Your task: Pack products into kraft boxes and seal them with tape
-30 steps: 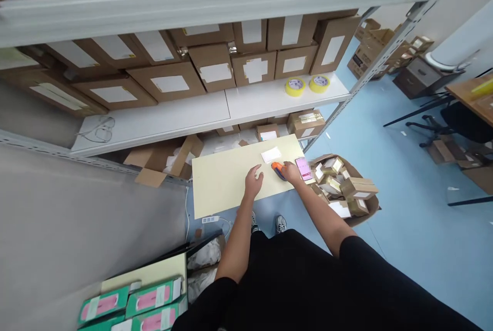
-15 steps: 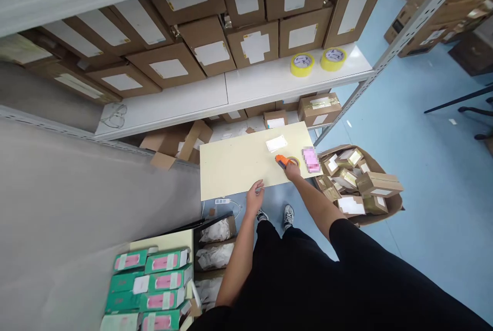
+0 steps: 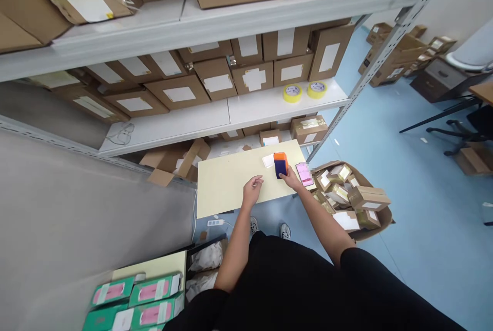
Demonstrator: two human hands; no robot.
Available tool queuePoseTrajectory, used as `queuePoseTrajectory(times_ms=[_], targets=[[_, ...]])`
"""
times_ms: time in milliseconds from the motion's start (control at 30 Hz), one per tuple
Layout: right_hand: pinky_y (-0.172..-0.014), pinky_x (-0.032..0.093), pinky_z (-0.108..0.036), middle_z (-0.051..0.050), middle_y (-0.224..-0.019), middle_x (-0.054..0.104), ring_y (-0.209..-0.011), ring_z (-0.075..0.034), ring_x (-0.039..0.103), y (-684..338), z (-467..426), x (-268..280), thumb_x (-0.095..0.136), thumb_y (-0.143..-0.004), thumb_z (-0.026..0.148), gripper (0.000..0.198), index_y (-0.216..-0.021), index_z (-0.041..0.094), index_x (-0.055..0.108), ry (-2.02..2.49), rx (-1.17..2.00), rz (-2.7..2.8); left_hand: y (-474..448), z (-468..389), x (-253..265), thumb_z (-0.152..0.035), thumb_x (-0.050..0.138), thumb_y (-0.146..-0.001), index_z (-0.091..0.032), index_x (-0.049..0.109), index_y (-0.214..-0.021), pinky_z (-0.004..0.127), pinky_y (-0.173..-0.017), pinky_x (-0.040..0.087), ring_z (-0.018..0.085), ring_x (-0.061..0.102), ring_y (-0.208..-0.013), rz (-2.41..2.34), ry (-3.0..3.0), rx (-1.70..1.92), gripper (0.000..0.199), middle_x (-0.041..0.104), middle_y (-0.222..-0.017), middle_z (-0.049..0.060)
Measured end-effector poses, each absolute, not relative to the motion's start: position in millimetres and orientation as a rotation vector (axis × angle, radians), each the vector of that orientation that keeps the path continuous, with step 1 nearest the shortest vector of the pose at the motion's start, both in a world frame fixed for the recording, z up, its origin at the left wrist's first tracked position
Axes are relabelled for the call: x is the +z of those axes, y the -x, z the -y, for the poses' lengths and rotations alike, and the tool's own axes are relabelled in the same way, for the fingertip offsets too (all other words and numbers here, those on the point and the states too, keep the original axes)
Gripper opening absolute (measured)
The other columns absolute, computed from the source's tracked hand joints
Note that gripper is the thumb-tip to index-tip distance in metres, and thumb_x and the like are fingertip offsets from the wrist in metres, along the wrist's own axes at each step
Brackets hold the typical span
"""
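My right hand (image 3: 289, 177) grips an orange and dark blue tape dispenser (image 3: 281, 165), held over the right part of the pale yellow table (image 3: 227, 179). Its roll of tape cannot be made out from this angle. A white paper slip (image 3: 267, 160) lies just left of the dispenser, partly covered by it. To the right of that hand, a phone with a pink screen (image 3: 304, 173) rests by the table's right edge. My left hand (image 3: 252, 189) hovers near the front edge, its fingers loosely bent and apart, with nothing in them.
Shelves (image 3: 173, 128) with cardboard boxes rise behind the table, and two yellow tape rolls (image 3: 292, 93) sit on one. A large carton (image 3: 387, 220) full of small boxes stands at right. Green boxes (image 3: 152, 290) are stacked at lower left. A power strip (image 3: 215, 223) lies below the table.
The dispenser has turned in my right hand, so its dark blue side shows and the yellow roll no longer does. The view has tilted up, showing more of the upper shelf.
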State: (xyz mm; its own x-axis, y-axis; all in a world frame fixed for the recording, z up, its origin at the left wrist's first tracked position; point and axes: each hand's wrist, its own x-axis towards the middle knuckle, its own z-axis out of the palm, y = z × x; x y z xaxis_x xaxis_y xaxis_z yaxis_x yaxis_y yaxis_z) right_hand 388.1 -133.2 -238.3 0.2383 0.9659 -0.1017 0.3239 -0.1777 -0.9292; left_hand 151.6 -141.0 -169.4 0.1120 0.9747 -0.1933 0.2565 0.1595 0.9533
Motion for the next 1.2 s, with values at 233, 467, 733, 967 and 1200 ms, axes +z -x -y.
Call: queuePoseTrajectory(times_ms=[233, 467, 733, 967, 1200], targets=[[-0.081, 0.058, -0.038, -0.003, -0.096, 0.070, -0.088, -0.025, 0.067, -373, 151, -164, 0.070, -0.082, 0.052, 0.041, -0.109, 0.022, 0.061, 1.484, 0.924, 1.190, -136, 78, -103, -0.039, 0.068, -0.090, -0.020, 0.077, -0.112, 0.041, -0.101, 0.058, 0.022, 0.076, -0.101, -1.283, -1.375, 0.997, 0.031, 0.081, -0.101, 0.009], [-0.087, 0.058, -0.044, -0.006, -0.094, 0.076, -0.093, -0.031, 0.071, -369, 149, -110, 0.081, -0.077, 0.062, 0.043, -0.094, 0.023, 0.073, 1.411, 0.748, 1.363, -129, 48, -28, -0.043, 0.068, -0.093, -0.022, 0.080, -0.115, 0.038, -0.099, 0.058, 0.024, 0.074, -0.107, -1.057, -1.593, 0.982, 0.032, 0.079, -0.117, 0.010], [-0.089, 0.061, -0.045, -0.008, -0.106, 0.078, -0.092, -0.028, 0.075, -358, 123, -76, 0.080, -0.081, 0.056, 0.037, -0.102, 0.026, 0.075, 1.340, 0.526, 1.454, -109, 46, 27, -0.044, 0.070, -0.095, -0.029, 0.079, -0.125, 0.038, -0.106, 0.055, 0.026, 0.068, -0.120, -0.734, -2.031, 0.845, 0.034, 0.074, -0.128, 0.008], [-0.102, 0.057, -0.051, -0.009, -0.104, 0.078, -0.107, -0.032, 0.073, -348, 107, -63, 0.077, -0.083, 0.052, 0.032, -0.102, 0.026, 0.075, 1.321, 0.498, 1.518, -102, 38, 39, -0.046, 0.068, -0.095, -0.028, 0.085, -0.103, 0.042, -0.107, 0.053, 0.027, 0.067, -0.113, -0.740, -2.117, 0.774, 0.026, 0.078, -0.111, 0.008], [-0.091, 0.061, -0.047, -0.010, -0.107, 0.078, -0.094, -0.029, 0.074, -329, 99, -53, 0.083, -0.078, 0.060, 0.043, -0.101, 0.025, 0.073, 1.323, 0.513, 1.505, -86, 44, 56, -0.041, 0.056, -0.103, -0.027, 0.081, -0.102, 0.038, -0.099, 0.053, 0.025, 0.067, -0.103, -0.760, -2.211, 0.911, 0.028, 0.076, -0.102, 0.008]])
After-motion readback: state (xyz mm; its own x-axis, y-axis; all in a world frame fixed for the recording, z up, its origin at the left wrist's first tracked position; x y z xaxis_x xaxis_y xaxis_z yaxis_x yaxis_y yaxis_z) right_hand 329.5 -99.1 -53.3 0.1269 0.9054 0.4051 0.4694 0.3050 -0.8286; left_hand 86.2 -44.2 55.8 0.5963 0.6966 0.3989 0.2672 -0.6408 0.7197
